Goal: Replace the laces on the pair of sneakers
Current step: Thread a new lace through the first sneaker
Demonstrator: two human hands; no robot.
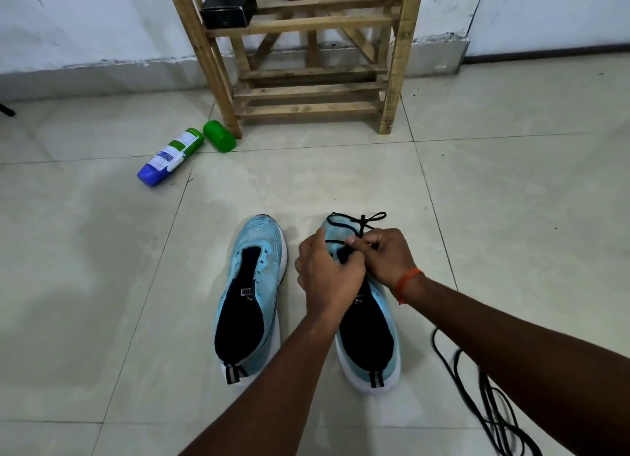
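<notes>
Right sneaker [387, 310]: left hand [329, 271] fingers clasp its forefoot; right hand [387, 261] fingers pinch black lace [362, 221] (loop slack). Risk: slack lace may twist or skip an eyelet.

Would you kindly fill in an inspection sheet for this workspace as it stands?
Surface: pale tiled floor, a few dark specks.
Job's things: left sneaker unlaced; right sneaker with a black lace looped over its toe; loose black laces on the floor to its right.
Clutter: bottle lying on its side, green cap beside it.
Grippers: right hand pinches the black lace; left hand is on the right sneaker's front, fingertips hidden.
Cables: a thin dark line along the wall's foot, possibly a cable.
Surroundings: wooden rack holding a black box, against a white wall.
</notes>
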